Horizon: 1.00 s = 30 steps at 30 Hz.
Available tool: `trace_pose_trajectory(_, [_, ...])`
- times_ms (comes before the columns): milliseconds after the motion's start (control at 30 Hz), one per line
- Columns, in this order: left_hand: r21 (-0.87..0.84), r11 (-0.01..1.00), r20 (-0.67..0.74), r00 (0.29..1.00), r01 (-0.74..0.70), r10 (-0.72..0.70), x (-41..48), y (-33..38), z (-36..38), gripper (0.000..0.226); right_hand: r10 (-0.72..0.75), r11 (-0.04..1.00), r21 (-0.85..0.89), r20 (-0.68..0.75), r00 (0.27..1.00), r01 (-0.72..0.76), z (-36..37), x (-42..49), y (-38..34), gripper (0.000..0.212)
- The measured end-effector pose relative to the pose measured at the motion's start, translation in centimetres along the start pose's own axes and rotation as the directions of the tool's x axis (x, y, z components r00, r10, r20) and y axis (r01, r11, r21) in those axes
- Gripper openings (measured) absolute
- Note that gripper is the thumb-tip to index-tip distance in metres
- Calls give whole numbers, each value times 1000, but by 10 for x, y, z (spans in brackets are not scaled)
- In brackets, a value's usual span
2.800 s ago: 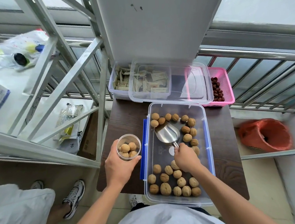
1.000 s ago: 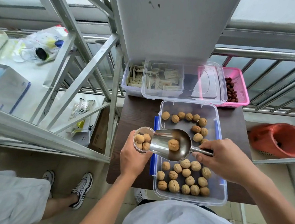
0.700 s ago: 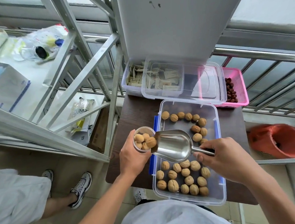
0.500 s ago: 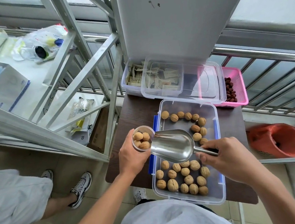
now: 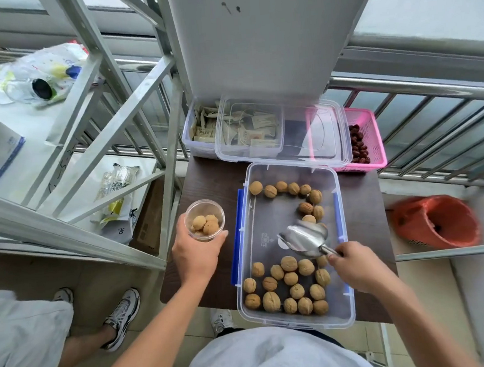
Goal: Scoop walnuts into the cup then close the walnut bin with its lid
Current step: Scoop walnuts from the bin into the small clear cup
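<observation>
A clear plastic walnut bin [image 5: 346, 265] with blue clips stands open on a dark wooden table [image 5: 206, 183]. Walnuts [image 5: 286, 288] lie in a cluster at its near end and in a curved row at its far end. My left hand [image 5: 195, 252] holds a clear cup [image 5: 204, 219] with several walnuts in it, left of the bin. My right hand [image 5: 354, 267] grips the handle of a metal scoop [image 5: 304, 237], whose bowl sits low inside the bin near the right wall. The bin's clear lid [image 5: 312, 137] rests on the containers behind.
Behind the bin stand a clear box of paper sachets [image 5: 216, 127] and a pink basket of red dates [image 5: 365, 141]. A metal rack [image 5: 131, 111] rises on the left. An orange bin [image 5: 437, 221] sits on the floor at right. Another person's legs [image 5: 72, 327] are at lower left.
The scoop tipped a walnut into the cup, then my right hand swung it right and down into the bin. My left hand moved the cup left, away from the bin's edge.
</observation>
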<state>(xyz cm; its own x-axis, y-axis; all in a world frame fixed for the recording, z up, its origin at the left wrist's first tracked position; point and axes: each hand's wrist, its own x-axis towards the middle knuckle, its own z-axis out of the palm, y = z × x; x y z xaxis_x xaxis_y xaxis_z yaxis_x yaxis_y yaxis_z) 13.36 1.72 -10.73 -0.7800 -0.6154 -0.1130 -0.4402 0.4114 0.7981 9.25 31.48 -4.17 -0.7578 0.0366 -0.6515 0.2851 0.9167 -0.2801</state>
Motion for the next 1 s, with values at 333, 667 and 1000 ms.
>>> trace_pose_trajectory(333, [-14, 1000, 88, 996, -16, 17, -5, -2, -2, 82, 6, 972, 235, -135, 991, 26, 49, 62, -29, 28])
trace_pose_trajectory(667, [25, 1000, 85, 996, 8, -10, -2, -14, -9, 86, 92, 960, 270, -60, 994, -72, 70, 96, -49, 24])
trace_pose_trajectory(1000, [0, 1000, 93, 996, 15, -15, -4, -18, -8, 84, 25, 809, 584, -147, 989, 67, 91, 93, -29, 15])
